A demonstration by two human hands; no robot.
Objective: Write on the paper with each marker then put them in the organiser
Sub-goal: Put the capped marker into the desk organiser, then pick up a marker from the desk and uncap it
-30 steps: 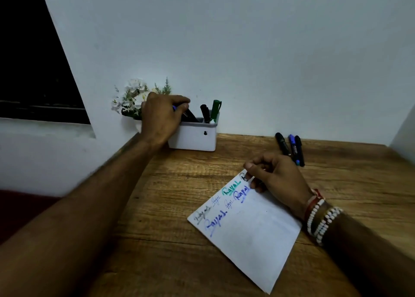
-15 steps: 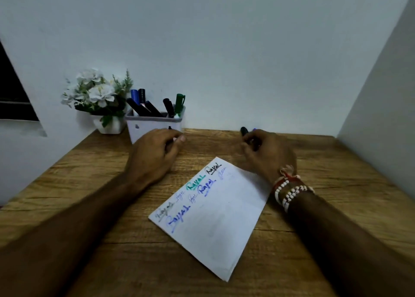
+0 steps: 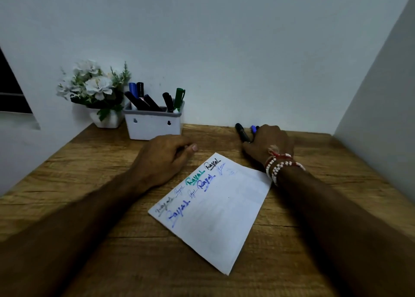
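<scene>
I log my left hand (image 3: 164, 159) slack, empty, on the brown wooden desk (image 3: 89, 175) before the white plastic organiser (image 3: 152, 127). My right hand (image 3: 269, 146) meets the black marker (image 3: 242, 132) beyond the written white paper (image 3: 222, 218); grip not discernible.

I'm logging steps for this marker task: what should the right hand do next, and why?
Probably close the right hand on the black marker and bring it to the paper: that hand lies over the loose markers, which are not yet in the organiser, while the left hand rests empty on the table.
</scene>
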